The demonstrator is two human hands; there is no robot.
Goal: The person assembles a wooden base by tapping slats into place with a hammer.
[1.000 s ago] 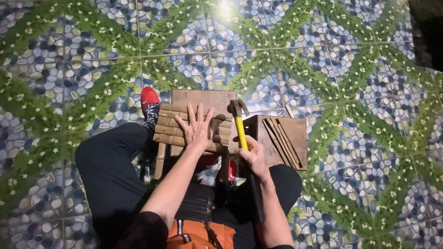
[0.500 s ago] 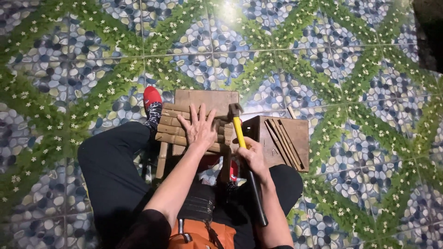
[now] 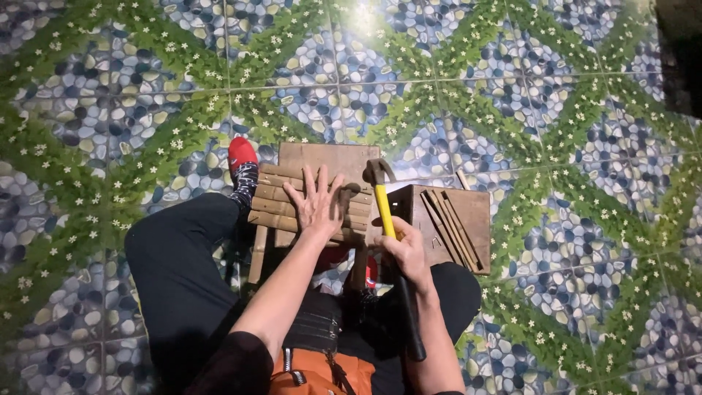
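Compared with the earlier frames, the hammer [image 3: 385, 219] has shifted only slightly, its head still poised just above the right end of the slats, and the left hand remains flat. That left hand [image 3: 317, 201] lies open, fingers spread, palm pressed on the row of bamboo slats [image 3: 274, 208] laid across a small wooden frame [image 3: 330, 155]; it grips nothing. The right hand [image 3: 406, 252] is closed in a firm grip around the hammer's handle, at the joint between the yellow shaft and the black lower section. By judgement, the hammer is head-heavy and rigid; holding it lower on the black section would give more swing, while the present higher hold gives more control. The slats look light, stiff and liable to split along the grain, so flat pressure near the struck point suits them. A wooden box [image 3: 475, 212] holding spare slats [image 3: 450, 227] stands on the tiled floor [image 3: 548, 110] just right of the hammer. A red-toed sock [image 3: 242, 157] shows beside the frame. Any nail under the hammer head cannot be made out, the frame's legs are mostly hidden by the knees, and the handle's end is lost in shadow.
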